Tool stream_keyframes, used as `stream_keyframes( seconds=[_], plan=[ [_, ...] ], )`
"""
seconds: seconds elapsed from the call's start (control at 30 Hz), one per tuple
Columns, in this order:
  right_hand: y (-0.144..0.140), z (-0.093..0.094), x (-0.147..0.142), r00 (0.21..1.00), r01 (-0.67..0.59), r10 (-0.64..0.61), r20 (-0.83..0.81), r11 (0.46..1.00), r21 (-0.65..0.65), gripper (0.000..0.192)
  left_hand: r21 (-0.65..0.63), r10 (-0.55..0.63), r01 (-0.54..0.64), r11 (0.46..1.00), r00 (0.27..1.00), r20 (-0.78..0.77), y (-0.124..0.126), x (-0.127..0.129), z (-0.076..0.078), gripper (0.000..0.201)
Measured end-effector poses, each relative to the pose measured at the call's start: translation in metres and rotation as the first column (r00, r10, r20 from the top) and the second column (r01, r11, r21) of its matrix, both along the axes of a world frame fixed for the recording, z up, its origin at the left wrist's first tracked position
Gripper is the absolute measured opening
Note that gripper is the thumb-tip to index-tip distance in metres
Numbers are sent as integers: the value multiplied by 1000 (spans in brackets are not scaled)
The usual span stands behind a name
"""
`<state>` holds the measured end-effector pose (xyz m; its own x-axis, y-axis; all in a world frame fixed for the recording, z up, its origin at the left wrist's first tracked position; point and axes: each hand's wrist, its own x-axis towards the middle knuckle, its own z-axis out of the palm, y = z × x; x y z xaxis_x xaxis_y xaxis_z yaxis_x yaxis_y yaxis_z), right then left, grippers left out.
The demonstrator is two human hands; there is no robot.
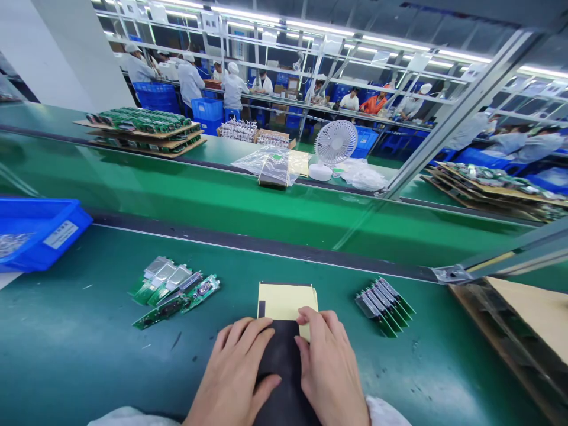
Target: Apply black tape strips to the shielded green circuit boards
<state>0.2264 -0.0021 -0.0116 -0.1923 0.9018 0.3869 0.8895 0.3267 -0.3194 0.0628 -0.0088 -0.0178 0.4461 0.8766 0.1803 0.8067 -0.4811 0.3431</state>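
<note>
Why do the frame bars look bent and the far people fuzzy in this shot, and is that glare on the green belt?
Head view: wide lens bows the metal frame bar near the edges; ceiling strip lights throw pale glare streaks on the green belt; distant workers are soft and small; both hands, left hand and right hand, on the black sheet look sharp, with faint shadows.
</note>
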Motion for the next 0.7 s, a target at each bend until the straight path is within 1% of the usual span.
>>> stream_keyframes(
  seconds=[0.13, 0.23, 0.3, 0.4, 0.57, 0.7],
  plan=[
    [1, -2, 0, 999, 0, 1, -34, 1000, 7, 30, -12, -14, 14, 1000, 1000, -9, -1, 0, 1, 38],
    [2, 0, 0, 1000, 1, -2, 14, 1000, 24, 33, -10, -4, 4, 1000, 1000, -14, -1, 0, 1, 37],
    [3, 3, 1, 999, -12, 11, 34, 1000, 10, 35, -11, 1, -1, 1000, 1000, -14, -1, 0, 1, 37],
    [7, 4, 2, 1000, -20, 20, -1, 999, -27, 35, -20, -1, 1, 1000, 1000, -11, 0, 0, 1, 37],
    [16, -4, 2, 998, 12, -16, -66, 999, -53, 25, -51, -3, 3, 999, 1000, -4, 0, 0, 2, 39],
    [17, -10, 3, 995, 18, -23, -99, 998, -54, 19, -40, 8, -8, 999, 1000, 0, -1, 0, 2, 40]
  ],
)
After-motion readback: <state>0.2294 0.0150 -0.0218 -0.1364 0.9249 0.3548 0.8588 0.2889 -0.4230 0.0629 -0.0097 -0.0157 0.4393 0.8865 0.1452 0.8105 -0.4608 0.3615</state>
